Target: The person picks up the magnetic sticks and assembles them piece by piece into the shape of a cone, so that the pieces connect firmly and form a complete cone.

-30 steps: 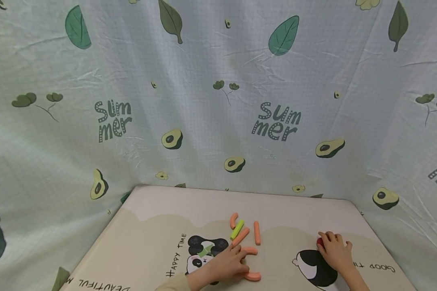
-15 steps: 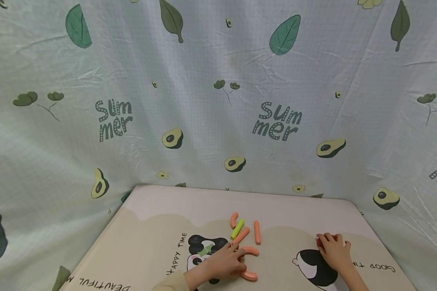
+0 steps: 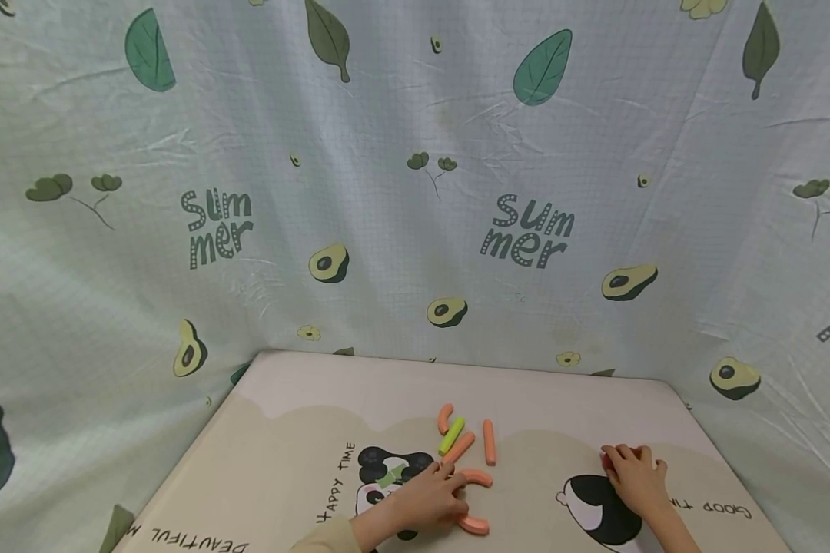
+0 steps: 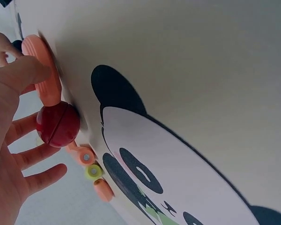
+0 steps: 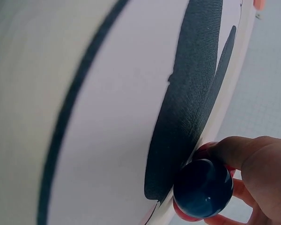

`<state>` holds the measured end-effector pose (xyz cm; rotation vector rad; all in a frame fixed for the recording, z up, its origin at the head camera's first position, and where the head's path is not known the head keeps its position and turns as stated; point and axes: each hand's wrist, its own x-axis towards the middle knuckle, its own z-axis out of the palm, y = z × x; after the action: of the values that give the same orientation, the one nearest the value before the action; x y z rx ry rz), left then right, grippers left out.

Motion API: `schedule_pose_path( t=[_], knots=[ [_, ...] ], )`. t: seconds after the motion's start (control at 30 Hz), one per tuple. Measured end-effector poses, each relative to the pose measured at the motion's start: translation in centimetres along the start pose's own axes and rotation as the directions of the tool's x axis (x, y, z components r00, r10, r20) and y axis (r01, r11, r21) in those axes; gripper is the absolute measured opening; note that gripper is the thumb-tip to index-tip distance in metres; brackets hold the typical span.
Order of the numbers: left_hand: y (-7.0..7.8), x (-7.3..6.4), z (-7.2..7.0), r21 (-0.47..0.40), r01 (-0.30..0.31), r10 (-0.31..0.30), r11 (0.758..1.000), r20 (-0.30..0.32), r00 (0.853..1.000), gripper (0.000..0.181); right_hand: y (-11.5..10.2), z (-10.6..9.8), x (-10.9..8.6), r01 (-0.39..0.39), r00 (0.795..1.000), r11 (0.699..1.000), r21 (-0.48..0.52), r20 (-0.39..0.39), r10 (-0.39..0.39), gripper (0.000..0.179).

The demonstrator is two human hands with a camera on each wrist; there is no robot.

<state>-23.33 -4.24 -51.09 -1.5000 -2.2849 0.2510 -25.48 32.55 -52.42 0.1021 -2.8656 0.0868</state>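
In the left wrist view, the thumb of my left hand (image 4: 11,112) lies on a curved orange rod (image 4: 49,82), with a red ball (image 4: 58,124) at the rod's end. Two fingers pass behind that ball; the index fingertip is hidden. The head view has my left hand (image 3: 430,498) low on the table among curved orange rods, one by the index finger and one by the thumb. My right hand (image 3: 638,478) holds a red ball (image 3: 607,461) at the right. Close up, my right hand (image 5: 267,173) has its thumb on red, beside a dark blue ball (image 5: 203,188).
Beyond my left hand lie a yellow-green rod (image 3: 451,435), a straight orange rod (image 3: 489,442), a slanted orange rod (image 3: 459,447) and a small curved orange rod (image 3: 445,418). The printed tabletop (image 3: 283,445) ends at a patterned curtain (image 3: 387,230).
My left hand and the curved orange rod by its thumb have shifted slightly left, mostly in the first half second. The right hand has curled a little further over the red ball.
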Motion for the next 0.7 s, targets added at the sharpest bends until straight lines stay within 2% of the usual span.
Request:
schedule_pose_path(
  t=[0.2,0.37,0.53,0.7],
  knots=[
    [0.2,0.0,-0.2,0.012,-0.005,0.006,1.000,-0.024,1.000,0.006,-0.1,-0.1,-0.1,-0.003,1.000,1.000,0.001,-0.004,0.003,0.031],
    [0.3,0.1,-0.2,0.039,-0.018,0.021,0.999,-0.061,0.998,0.011,-0.1,-0.2,-0.1,0.012,0.999,1.000,0.006,-0.052,-0.012,0.032],
    [0.2,0.2,0.8,0.022,-0.034,0.034,0.999,-0.034,0.999,0.016,-0.4,-0.5,0.0,0.042,0.994,0.999,0.010,-0.105,-0.041,0.033],
    [0.3,0.4,0.2,0.023,-0.032,0.033,0.999,-0.047,0.998,0.015,-0.8,-0.6,-0.1,0.067,0.986,0.997,0.025,-0.152,-0.063,0.036]
  ],
)
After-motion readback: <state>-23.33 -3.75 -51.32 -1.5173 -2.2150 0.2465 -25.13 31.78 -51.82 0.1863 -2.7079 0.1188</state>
